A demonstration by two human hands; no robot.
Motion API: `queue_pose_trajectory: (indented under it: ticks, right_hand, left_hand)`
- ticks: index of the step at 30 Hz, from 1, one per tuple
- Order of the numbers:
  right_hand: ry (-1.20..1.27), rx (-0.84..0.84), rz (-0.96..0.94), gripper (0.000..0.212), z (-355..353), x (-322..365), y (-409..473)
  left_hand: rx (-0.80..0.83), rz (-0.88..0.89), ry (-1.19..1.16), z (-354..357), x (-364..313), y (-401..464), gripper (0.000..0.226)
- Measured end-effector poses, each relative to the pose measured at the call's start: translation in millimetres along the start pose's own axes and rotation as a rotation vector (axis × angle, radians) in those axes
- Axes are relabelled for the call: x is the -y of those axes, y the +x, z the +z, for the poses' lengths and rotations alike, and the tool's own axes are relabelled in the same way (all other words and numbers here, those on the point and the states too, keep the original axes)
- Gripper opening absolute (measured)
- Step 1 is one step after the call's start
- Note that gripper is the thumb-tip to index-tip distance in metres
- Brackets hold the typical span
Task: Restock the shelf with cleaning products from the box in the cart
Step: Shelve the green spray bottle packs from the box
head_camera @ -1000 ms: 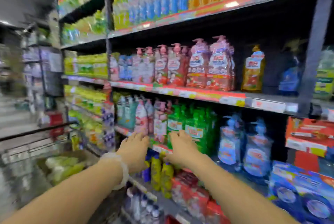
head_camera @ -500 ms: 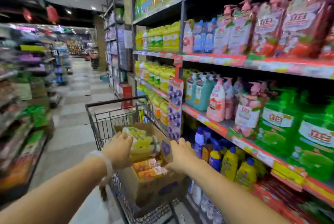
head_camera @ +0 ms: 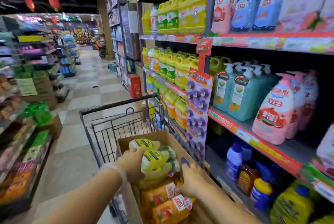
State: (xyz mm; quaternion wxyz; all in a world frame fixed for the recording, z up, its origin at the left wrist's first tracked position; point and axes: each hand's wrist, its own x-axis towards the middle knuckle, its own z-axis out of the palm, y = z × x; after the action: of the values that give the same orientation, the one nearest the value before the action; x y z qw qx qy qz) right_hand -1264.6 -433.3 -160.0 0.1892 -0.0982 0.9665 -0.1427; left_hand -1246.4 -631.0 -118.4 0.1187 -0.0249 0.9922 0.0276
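A brown cardboard box (head_camera: 124, 144) stands in the wire cart (head_camera: 115, 105) beside the shelf (head_camera: 253, 137). On top inside the box lies a shrink-wrapped pack of yellow-green bottles (head_camera: 155, 158), with orange bottle packs (head_camera: 162, 204) below it. My left hand (head_camera: 132, 164) grips the pack's left side, fingers over its top edge. At the pack's right side my right hand (head_camera: 193, 178) has its fingers curled down against the wrap, its thumb near the orange packs. The box's lower contents are hidden.
The shelf on the right carries teal pump bottles (head_camera: 240, 97), pink bottles (head_camera: 273, 111) and yellow jugs (head_camera: 180, 72). A purple hanging display strip (head_camera: 197, 108) juts out next to the cart. Low shelves (head_camera: 27, 133) line the left. The tiled aisle (head_camera: 86, 97) runs ahead.
My view has swung from the shelf down to the cart. Both hands left the shelf bottles and went into the box; the right hand moved from the box edge onto the yellow-green pack.
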Motion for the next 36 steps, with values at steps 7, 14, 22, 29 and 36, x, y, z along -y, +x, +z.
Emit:
queue_pose_trajectory:
  ticks: [7,14,22,29,36]
  right_hand:
    - [0.209,0.097,0.177,0.067,33.8,15.2,144.2]
    - [0.651,0.044,0.462,0.059,73.8,52.1,269.5]
    - [1.227,-0.008,0.79,0.037,118.5,65.3,324.6]
    - [1.415,0.156,0.984,0.031,115.2,64.9,334.9]
    - [1.624,0.161,1.058,0.049,121.1,76.2,302.5]
  left_hand:
    - [0.147,0.089,0.11,27.1,53.8,168.1,0.074]
    - [0.245,0.174,0.035,53.1,109.2,333.2,0.052]
    - [0.562,0.052,-0.21,114.1,137.1,415.5,0.081]
    - [0.69,0.046,-0.388,127.5,144.3,442.6,0.1]
    - [0.617,0.136,-0.405,151.6,161.8,447.0,0.115]
